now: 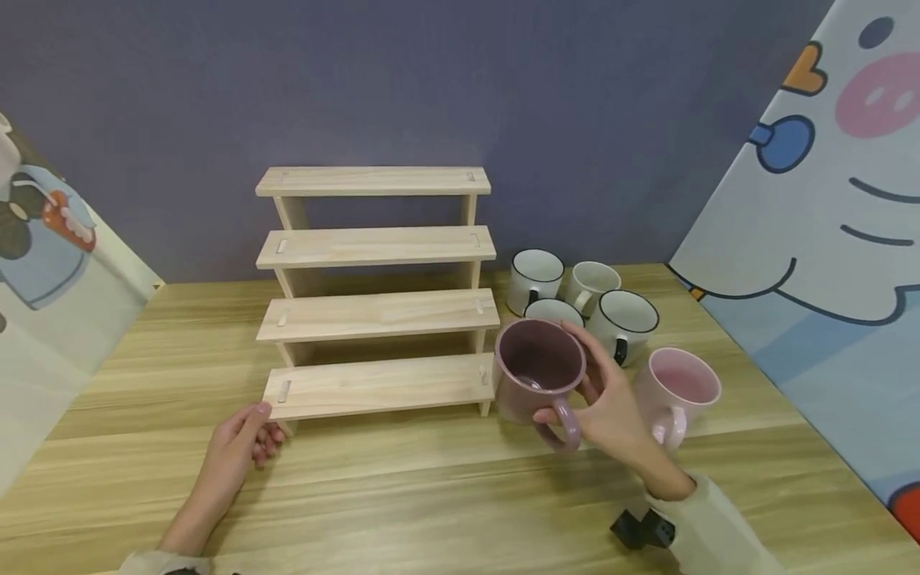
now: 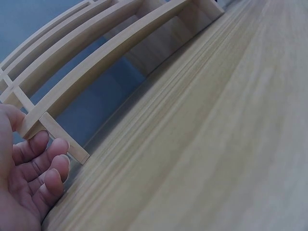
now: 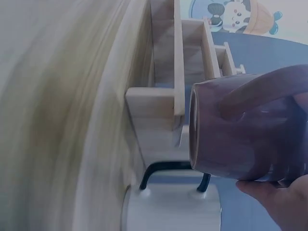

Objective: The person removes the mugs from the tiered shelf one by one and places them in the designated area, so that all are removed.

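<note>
My right hand (image 1: pixel 612 406) grips a mauve mug (image 1: pixel 516 397) near its handle. The mug is upright and raised above the table, right beside the lowest board's right end; the right wrist view shows its base off the wood. At the opposite end, my left hand (image 1: pixel 231 449) pinches the front left corner of a four-tier wooden display rack (image 1: pixel 381 389), thumb on top of the lowest board and the other fingers loosely curled below. In the left wrist view, the rack's leg (image 2: pixel 67 139) stands just past the fingertips.
Behind the right hand stand white mugs with black rims (image 1: pixel 627 315) and a small cream cup (image 1: pixel 592 279). A pink mug (image 1: pixel 679 383) is right of my wrist. A dark blue wall (image 1: pixel 374 88) backs the wooden table (image 1: pixel 402 495), with cartoon-printed panels (image 1: pixel 812 239) along both sides.
</note>
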Available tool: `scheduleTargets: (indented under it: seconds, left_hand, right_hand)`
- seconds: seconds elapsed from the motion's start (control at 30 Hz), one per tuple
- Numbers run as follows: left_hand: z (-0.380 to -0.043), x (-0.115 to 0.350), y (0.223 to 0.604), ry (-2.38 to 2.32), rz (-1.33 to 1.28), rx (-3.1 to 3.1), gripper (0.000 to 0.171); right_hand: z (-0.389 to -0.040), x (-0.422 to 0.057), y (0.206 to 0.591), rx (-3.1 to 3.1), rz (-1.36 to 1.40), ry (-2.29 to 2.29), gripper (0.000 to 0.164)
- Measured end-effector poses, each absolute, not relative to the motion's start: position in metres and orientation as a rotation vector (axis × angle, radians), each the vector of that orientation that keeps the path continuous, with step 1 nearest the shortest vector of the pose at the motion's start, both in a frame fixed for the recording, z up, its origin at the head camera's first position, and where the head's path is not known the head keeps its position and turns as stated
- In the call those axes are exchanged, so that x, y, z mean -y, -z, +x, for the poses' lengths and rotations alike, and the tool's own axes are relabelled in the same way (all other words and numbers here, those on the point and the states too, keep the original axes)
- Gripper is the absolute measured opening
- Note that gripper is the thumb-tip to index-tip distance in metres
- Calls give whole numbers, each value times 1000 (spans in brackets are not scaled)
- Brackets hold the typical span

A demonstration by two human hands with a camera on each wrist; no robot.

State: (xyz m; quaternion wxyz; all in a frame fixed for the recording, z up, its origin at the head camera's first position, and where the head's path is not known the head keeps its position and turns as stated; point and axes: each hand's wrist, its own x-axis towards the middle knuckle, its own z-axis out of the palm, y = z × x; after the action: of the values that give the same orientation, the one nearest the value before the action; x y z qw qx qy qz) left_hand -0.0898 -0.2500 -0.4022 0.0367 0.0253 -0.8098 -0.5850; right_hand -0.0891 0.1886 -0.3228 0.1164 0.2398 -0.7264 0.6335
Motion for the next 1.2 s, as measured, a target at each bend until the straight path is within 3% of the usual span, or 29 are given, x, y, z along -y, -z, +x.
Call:
scheduleTargets:
  seconds: [1.2]
  left_hand:
    - [-92, 251, 402, 1773, 71, 2517, 38]
  right_hand:
    - [-72, -235, 357, 2284, 354, -1705, 104]
